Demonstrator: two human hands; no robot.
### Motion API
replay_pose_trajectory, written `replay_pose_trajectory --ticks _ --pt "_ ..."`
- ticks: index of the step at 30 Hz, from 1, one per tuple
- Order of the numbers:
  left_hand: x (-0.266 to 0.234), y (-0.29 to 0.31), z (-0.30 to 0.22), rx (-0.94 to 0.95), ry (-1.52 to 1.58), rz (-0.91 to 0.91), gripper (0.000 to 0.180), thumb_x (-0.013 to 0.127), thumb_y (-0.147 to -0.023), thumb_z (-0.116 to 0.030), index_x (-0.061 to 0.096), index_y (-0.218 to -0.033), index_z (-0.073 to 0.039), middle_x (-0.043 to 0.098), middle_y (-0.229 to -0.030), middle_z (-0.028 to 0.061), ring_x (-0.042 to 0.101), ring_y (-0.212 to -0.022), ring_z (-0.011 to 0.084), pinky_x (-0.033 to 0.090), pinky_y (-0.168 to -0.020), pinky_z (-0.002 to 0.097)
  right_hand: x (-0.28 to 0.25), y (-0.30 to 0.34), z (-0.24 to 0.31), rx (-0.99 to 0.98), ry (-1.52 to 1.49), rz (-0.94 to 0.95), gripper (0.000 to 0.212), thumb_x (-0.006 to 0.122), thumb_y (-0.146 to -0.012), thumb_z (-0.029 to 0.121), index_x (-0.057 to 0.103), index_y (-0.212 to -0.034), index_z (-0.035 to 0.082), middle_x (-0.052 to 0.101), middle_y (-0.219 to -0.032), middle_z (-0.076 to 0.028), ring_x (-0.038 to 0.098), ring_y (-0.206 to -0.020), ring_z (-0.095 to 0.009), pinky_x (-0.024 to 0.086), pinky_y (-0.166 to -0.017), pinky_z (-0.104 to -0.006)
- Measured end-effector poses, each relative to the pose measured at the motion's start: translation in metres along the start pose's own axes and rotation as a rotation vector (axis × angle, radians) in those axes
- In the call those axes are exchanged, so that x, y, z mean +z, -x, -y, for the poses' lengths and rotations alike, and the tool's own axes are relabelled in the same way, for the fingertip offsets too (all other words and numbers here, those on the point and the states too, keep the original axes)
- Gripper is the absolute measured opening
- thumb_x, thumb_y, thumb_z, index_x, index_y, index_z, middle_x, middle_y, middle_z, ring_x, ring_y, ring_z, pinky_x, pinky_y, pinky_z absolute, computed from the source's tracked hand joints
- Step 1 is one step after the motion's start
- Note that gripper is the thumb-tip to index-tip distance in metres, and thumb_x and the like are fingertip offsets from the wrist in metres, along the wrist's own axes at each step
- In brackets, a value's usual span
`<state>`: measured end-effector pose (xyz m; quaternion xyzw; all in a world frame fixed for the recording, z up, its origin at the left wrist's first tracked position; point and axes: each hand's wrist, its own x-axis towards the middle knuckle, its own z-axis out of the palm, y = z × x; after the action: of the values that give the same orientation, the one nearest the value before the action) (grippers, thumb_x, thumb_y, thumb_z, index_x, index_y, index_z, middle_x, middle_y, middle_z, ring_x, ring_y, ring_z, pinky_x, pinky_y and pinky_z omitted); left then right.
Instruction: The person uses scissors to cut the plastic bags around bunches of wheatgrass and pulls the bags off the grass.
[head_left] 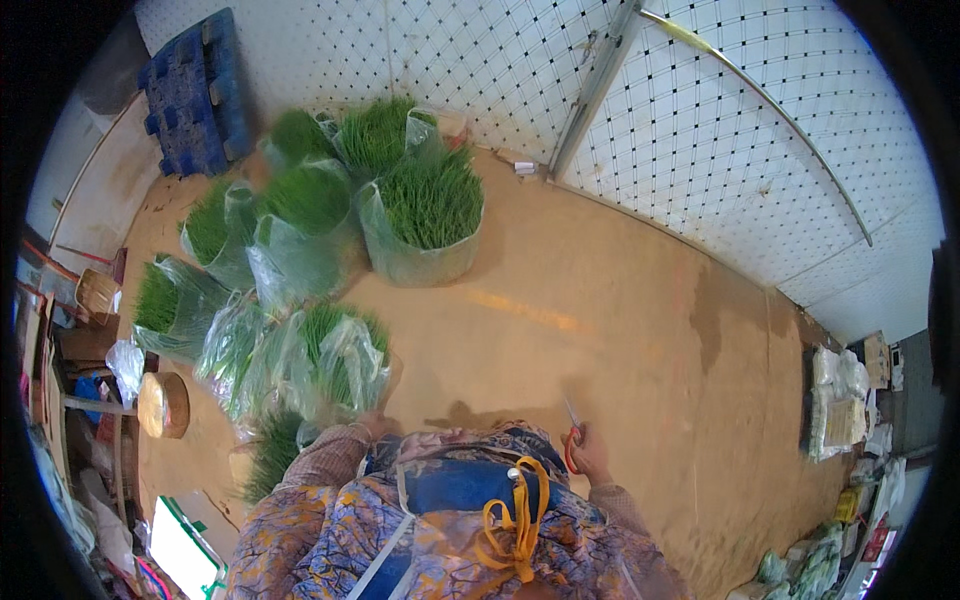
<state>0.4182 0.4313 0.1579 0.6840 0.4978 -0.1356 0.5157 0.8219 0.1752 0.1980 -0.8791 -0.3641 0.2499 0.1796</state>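
In my right hand [592,458], fingers closed round the red handles, is a pair of scissors [572,424], blades pointing away from me. My left hand [378,424] is low beside a clear plastic bag [358,375] filled with thin, grass-like green stalks [316,328]. It seems to touch the bag's near edge, but its fingers are too hidden to read. A dark green bunch [272,455] lies partly behind my left sleeve. Farther off stand several more clear bags, among them a wide upright bag [420,262] packed with green stalks [428,205].
A blue pallet [200,100] leans on the back left wall. A round wooden block [163,405] stands left of the bags, near cluttered shelving. White patterned panels [740,150] bound the brown floor [600,300]. Stacked white packages [838,400] sit far right.
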Motion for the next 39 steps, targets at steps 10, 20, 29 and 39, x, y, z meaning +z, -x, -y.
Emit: replay_pose_trajectory --ticks 10,20,29,39 --pt "0.045 -0.164 -0.093 -0.184 0.020 -0.098 0.050 0.054 -0.073 -0.040 0.054 -0.106 -0.002 0.056 -0.102 0.0225 0.054 -0.097 0.0360 0.042 -0.084 0.0391 -0.044 -0.311 0.119 -0.631 0.441 0.127 0.041 0.061 -0.067 0.034 0.052 -0.093 0.003 0.055 -0.087 -0.018 0.052 -0.085 -0.034 0.041 -0.073 -0.0439" --pt "0.099 -0.194 -0.221 -0.218 -0.178 0.085 0.061 0.056 -0.080 -0.038 0.032 -0.130 -0.013 0.033 -0.132 0.0148 0.027 -0.124 0.0340 0.035 -0.094 0.0485 0.076 -0.541 0.262 -0.935 0.677 0.187 0.053 0.063 -0.065 0.038 0.050 -0.102 0.003 0.054 -0.094 -0.016 0.047 -0.096 -0.031 0.036 -0.083 -0.0426" --pt "0.058 -0.238 -0.254 -0.271 -0.065 -0.060 0.053 0.056 -0.075 -0.027 0.040 -0.121 -0.005 0.042 -0.122 0.0140 0.038 -0.114 0.0309 0.034 -0.094 0.0372 0.130 -0.600 0.294 -0.889 0.452 0.631 0.031 0.060 -0.071 0.027 0.053 -0.092 0.005 0.056 -0.080 -0.018 0.056 -0.066 -0.033 0.046 -0.059 -0.0417" --pt "0.077 -0.265 -0.263 -0.355 0.020 -0.166 0.045 0.052 -0.078 -0.027 0.043 -0.118 -0.010 0.043 -0.121 0.0113 0.037 -0.115 0.0304 0.036 -0.090 0.0437 0.058 -0.633 0.255 -1.050 0.573 0.239 0.036 0.061 -0.067 0.027 0.051 -0.094 0.005 0.055 -0.083 -0.014 0.052 -0.086 -0.032 0.040 -0.069 -0.0443"
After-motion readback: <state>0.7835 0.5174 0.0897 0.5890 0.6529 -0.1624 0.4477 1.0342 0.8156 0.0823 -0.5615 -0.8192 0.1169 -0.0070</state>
